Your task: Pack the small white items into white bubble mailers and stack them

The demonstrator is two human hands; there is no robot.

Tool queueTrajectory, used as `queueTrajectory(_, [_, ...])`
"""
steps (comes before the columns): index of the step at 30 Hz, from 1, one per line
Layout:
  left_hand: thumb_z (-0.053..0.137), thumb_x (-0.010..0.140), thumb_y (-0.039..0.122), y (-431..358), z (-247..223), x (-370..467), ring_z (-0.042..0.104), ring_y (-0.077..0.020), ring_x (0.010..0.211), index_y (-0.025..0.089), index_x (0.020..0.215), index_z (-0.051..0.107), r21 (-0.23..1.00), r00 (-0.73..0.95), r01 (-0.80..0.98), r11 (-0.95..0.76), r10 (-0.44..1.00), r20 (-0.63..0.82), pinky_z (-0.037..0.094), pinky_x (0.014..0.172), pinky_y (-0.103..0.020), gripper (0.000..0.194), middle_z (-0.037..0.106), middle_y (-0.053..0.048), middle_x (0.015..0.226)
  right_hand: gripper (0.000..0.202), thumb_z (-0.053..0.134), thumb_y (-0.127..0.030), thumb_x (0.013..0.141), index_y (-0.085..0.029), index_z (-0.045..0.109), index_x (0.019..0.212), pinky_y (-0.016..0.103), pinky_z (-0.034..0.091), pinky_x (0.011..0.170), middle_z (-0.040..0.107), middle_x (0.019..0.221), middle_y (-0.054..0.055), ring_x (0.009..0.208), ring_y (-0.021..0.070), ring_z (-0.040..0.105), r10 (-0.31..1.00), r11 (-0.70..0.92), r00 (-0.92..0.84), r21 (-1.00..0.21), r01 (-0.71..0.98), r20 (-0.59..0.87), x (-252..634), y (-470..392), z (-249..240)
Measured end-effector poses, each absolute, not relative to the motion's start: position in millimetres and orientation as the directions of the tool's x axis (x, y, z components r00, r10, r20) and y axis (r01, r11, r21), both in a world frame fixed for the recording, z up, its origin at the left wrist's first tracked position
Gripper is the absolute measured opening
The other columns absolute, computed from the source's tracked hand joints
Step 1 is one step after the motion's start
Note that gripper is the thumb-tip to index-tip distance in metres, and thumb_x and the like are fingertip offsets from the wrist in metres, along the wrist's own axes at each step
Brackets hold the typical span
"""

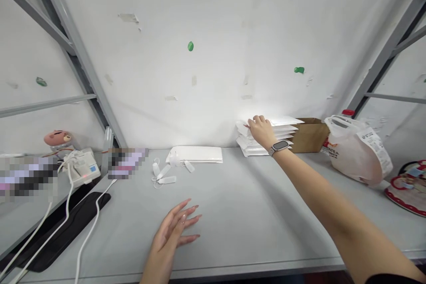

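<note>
My right hand, with a watch on the wrist, reaches to the back of the table. Its fingers are curled at the near left corner of a stack of white padded envelopes, pinching the top one's edge; the fingertips are partly hidden. Over the front of the grey table my left hand hovers with its fingers apart, holding nothing. A flat white envelope lies by the wall, left of the stack. Several small translucent plastic tags with loops lie around its left end.
Right of the stack stand a brown cardboard box, a white plastic bag and a red patterned item. On the left are a blurred-out phone, white cables, a power strip and a long black tray.
</note>
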State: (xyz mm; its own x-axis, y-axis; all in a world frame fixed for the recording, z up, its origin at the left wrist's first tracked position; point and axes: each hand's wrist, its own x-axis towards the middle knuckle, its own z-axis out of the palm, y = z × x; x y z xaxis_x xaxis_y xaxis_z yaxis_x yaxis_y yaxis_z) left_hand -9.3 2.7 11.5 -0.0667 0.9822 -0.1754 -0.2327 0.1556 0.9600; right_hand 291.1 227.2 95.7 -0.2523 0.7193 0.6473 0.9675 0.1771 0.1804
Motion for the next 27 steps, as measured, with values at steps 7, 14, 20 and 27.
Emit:
queueTrajectory(7, [0.068,0.064,0.053,8.1,5.8,-12.0,0.061,-0.0336,0.102,0.018,0.113,0.056,0.954,-0.063,-0.247,0.168,0.980,-0.188,0.057,0.066,-0.038,0.061,0.062,-0.016,0.116,0.048,0.030,-0.044,0.093,-0.011,0.048,0.123,0.041,0.030,0.079,0.049,0.117,0.021,0.104,0.0323,0.040,0.715,0.150,-0.253,0.210,0.966,0.652,296.2,230.4,92.4])
queueTrajectory(14, [0.067,0.066,0.052,5.5,7.1,-10.5,0.061,-0.0328,0.102,0.017,0.111,0.056,0.961,-0.036,-0.240,0.137,0.988,-0.150,0.057,0.065,-0.036,0.059,0.062,-0.016,0.114,0.034,0.033,-0.027,0.093,-0.014,0.052,0.118,0.038,0.030,0.088,0.052,0.114,0.015,0.103,0.0259,0.045,0.686,0.480,-0.526,0.230,0.847,0.504,231.5,205.8,62.0])
queueTrajectory(20, [0.065,0.069,0.052,4.4,3.8,-12.1,0.060,-0.0331,0.102,0.016,0.113,0.054,0.964,-0.021,-0.240,0.111,0.993,-0.119,0.057,0.066,-0.038,0.058,0.061,-0.017,0.113,0.035,0.053,-0.036,0.085,-0.015,0.055,0.114,0.033,0.039,0.080,0.057,0.111,0.013,0.100,0.0246,0.052,0.740,0.553,-0.582,0.188,0.812,0.336,178.4,221.6,13.2])
queueTrajectory(27, [0.065,0.069,0.053,7.6,-0.3,-14.7,0.061,-0.0323,0.100,0.016,0.112,0.054,0.960,-0.026,-0.263,0.101,0.993,-0.111,0.057,0.063,-0.035,0.058,0.061,-0.017,0.112,0.031,0.051,-0.033,0.087,-0.015,0.055,0.112,0.033,0.042,0.076,0.061,0.105,0.014,0.090,0.0244,0.059,0.772,0.529,-0.556,0.175,0.831,0.307,174.8,240.2,1.5])
